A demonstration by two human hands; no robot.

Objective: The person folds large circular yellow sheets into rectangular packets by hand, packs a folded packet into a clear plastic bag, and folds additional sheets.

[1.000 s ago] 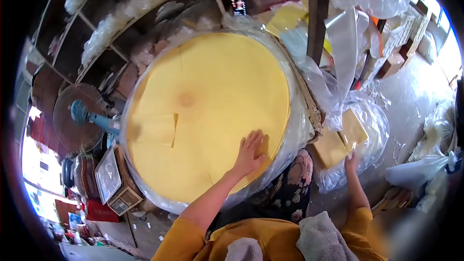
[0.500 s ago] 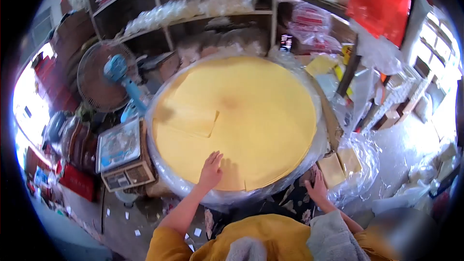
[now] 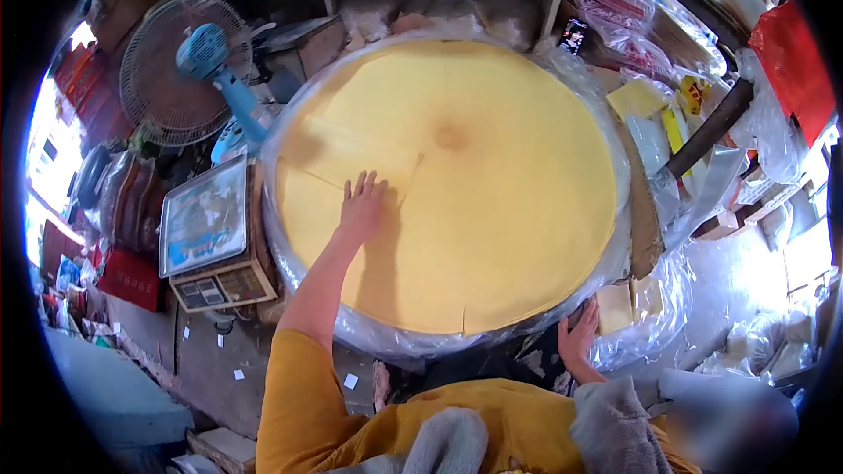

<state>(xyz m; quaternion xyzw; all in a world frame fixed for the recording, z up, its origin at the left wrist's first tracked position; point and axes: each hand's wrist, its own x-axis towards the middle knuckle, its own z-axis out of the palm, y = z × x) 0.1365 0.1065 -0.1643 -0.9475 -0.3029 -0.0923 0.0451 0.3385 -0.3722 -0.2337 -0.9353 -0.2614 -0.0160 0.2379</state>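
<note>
A broad, round stack of thin yellow sheets (image 3: 500, 237) lies in front of me, with clear plastic wrap (image 3: 399, 342) around its rim. My left hand (image 3: 362, 209) is over the left-middle of the stack, palm down and fingers spread; a loose sheet's edge shows beside it. Whether the palm presses on the sheet I cannot tell. Low on the right, my right hand (image 3: 578, 340) rests at the wrapped rim with fingers extended, holding nothing I can see. Close to it sit pale yellow stacked pieces (image 3: 616, 309) in a clear plastic bag (image 3: 663, 325).
On the left stand a blue fan (image 3: 204, 53) and a carton (image 3: 230, 288) with a metal tray (image 3: 204, 219) on top. Shelves with bagged goods run behind. A lit phone (image 3: 573, 36) stands at the back right, near a dark post (image 3: 716, 127). Paper scraps litter the floor.
My left hand has moved forward and left across the sheets, from near the front rim. The loose sheet now lies flatter. My right hand stays by the rim. The camera view has tilted down.
</note>
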